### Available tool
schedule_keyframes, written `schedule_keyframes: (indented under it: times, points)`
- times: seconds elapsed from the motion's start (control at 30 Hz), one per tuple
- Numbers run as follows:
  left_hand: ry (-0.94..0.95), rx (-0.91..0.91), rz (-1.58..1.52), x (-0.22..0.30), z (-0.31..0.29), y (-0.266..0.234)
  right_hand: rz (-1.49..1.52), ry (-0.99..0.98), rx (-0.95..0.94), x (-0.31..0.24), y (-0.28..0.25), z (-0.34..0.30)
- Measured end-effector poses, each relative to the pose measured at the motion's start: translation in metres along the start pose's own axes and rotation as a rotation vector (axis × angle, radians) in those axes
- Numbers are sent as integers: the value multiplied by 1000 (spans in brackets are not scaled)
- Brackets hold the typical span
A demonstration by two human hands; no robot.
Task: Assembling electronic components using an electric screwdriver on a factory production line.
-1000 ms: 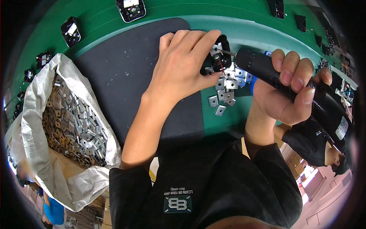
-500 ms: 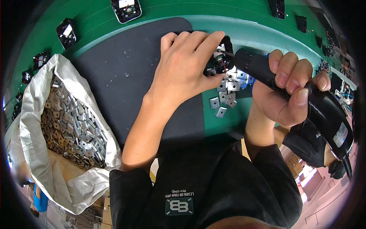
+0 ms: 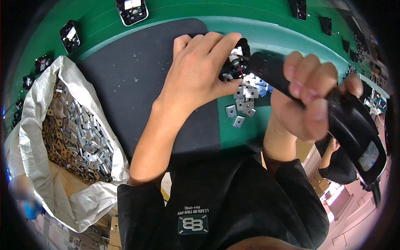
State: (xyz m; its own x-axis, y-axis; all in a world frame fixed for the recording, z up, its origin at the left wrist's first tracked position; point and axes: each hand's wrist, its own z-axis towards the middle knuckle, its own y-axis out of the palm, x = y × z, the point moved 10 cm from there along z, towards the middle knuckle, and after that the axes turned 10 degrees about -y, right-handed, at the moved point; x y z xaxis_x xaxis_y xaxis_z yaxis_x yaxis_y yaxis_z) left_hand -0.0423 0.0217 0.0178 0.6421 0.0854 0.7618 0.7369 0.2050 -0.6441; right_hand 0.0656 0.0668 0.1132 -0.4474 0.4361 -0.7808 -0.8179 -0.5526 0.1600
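Observation:
My left hand (image 3: pixel 198 73) is closed round a small black plastic housing (image 3: pixel 240 58), tilted up, with a circuit board and thin wires inside. In my right hand (image 3: pixel 310 93) is a black electric screwdriver (image 3: pixel 356 133), gripped about its barrel. Its front end points left at the open side of the housing, close to the board; whether the bit touches a screw cannot be made out. The right fingers are smeared by motion. Below the housing lies a pile of small square metal plates (image 3: pixel 250 93), each with a hole, partly hidden by my left hand.
A white woven sack (image 3: pixel 31 129) full of metal plates (image 3: pixel 79 133) stands at the left beside a dark mat (image 3: pixel 121 91). Several black housings, one of them here (image 3: pixel 132 11), line the green belt (image 3: pixel 175 8) at the far side. Another person's arm (image 3: pixel 329 152) shows at the right.
The screwdriver and my right hand have shifted slightly left and blurred, with the tool's rear end a little lower. My left hand keeps its hold on the housing.

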Motion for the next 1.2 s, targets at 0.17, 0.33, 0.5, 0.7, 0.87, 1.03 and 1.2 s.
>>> schedule_keyframes:
  times: [0.17, 0.33, 0.5, 0.7, 0.87, 1.03, 1.2]
  points:
    - [70, 64, 25, 11, 4, -2, 201, -91, 145, -54, -56, 11]
    - [71, 165, 91, 6, 19, -12, 35, -100, 131, -82, -103, -3]
    - [110, 184, 302, 27, 70, -19, -57, -123, 255, -87, -148, -28]
    - [23, 183, 366, 27, 84, -36, -162, -108, 426, -68, -167, -39]
    - [78, 188, 395, 43, 39, -32, -144, -139, 447, -62, -174, -38]
    - [-115, -131, 206, 37, -11, 5, -148, -201, 409, -52, -173, -31]
    - [-91, -134, 251, 31, -28, 14, -112, -223, 454, -42, -169, -28]
